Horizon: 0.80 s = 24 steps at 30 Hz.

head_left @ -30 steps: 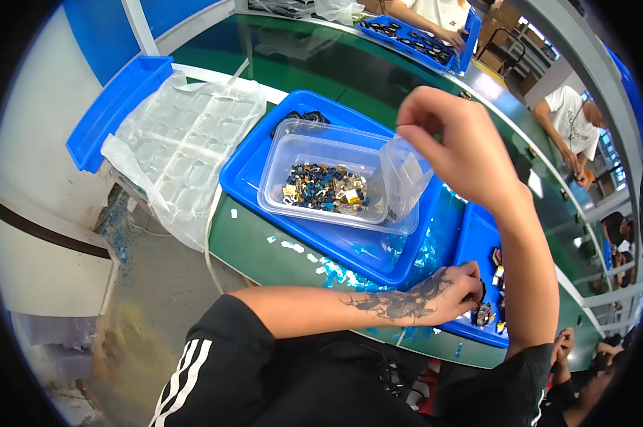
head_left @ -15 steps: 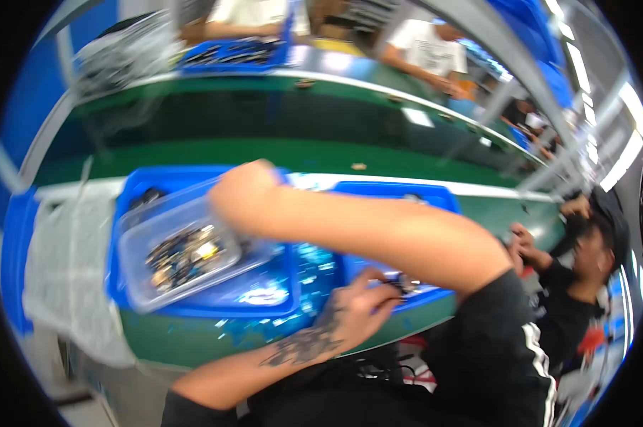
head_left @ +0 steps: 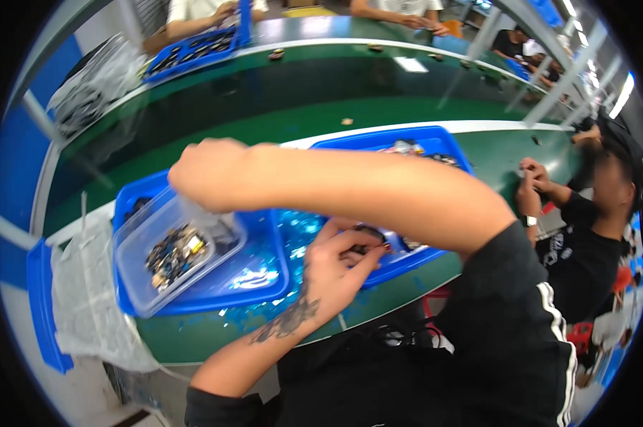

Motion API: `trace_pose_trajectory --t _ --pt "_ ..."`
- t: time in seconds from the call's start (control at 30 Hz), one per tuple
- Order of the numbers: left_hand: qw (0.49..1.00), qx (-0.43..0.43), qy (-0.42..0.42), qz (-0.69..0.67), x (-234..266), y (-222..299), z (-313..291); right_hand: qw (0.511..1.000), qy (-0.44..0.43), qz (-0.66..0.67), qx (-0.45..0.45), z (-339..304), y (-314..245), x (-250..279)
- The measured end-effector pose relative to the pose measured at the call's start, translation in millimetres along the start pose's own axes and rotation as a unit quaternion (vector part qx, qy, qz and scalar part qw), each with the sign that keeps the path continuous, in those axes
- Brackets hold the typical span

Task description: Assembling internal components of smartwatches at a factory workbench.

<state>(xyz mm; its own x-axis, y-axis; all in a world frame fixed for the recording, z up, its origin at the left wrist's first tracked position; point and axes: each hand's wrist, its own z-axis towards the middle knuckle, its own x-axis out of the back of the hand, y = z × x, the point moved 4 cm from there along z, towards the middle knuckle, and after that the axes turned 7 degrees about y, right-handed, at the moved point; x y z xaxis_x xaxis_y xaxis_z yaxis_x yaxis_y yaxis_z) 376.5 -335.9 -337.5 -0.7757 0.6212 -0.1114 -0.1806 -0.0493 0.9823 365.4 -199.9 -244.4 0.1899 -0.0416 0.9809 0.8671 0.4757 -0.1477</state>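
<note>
My left hand [head_left: 339,260], with a tattooed forearm, is closed on a small dark part [head_left: 367,233] with a reddish tip. It is at the near left edge of the right blue tray [head_left: 446,142], which holds dark and silvery pieces. My right arm crosses in front of me to the left. My right hand [head_left: 211,174] bends down at the far side of a clear plastic tub [head_left: 140,297]; its fingers are mostly hidden. Small black and gold-coloured metal parts [head_left: 175,256] are heaped in the tub, which sits tilted in the left blue tray [head_left: 282,249].
Shiny blue scraps [head_left: 300,231] lie between the trays on the green table [head_left: 186,341]. A pale plastic sheet [head_left: 83,299] hangs at the left. Beyond, a green conveyor belt [head_left: 286,121] carries small pieces. One co-worker [head_left: 584,242] sits close at my right; others work across the belt.
My right hand has shifted left over the tub's far side. My left hand, still holding the small part, sits slightly higher and further left in view. The whole view has tilted.
</note>
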Motion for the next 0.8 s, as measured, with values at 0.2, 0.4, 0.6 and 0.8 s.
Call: trace_pose_trajectory --t 0.2,0.4,0.6,0.8 --pt "0.999 0.036 0.004 -0.035 3.3 -5.2 4.7 0.991 0.03 0.131 -0.024 -5.0 16.9 11.5" --pt "0.999 0.032 0.016 -0.037 6.6 -5.6 4.6 0.997 0.034 0.059 -0.023 -6.4 6.5 3.2" --pt "0.999 0.011 0.012 -0.032 -0.4 -4.6 1.0 0.953 0.218 0.21 -0.01 -45.1 31.4 38.4" --pt "0.995 0.008 0.067 -0.071 14.9 -3.3 3.0 0.887 0.391 0.236 -0.066 -144.5 35.7 56.4"
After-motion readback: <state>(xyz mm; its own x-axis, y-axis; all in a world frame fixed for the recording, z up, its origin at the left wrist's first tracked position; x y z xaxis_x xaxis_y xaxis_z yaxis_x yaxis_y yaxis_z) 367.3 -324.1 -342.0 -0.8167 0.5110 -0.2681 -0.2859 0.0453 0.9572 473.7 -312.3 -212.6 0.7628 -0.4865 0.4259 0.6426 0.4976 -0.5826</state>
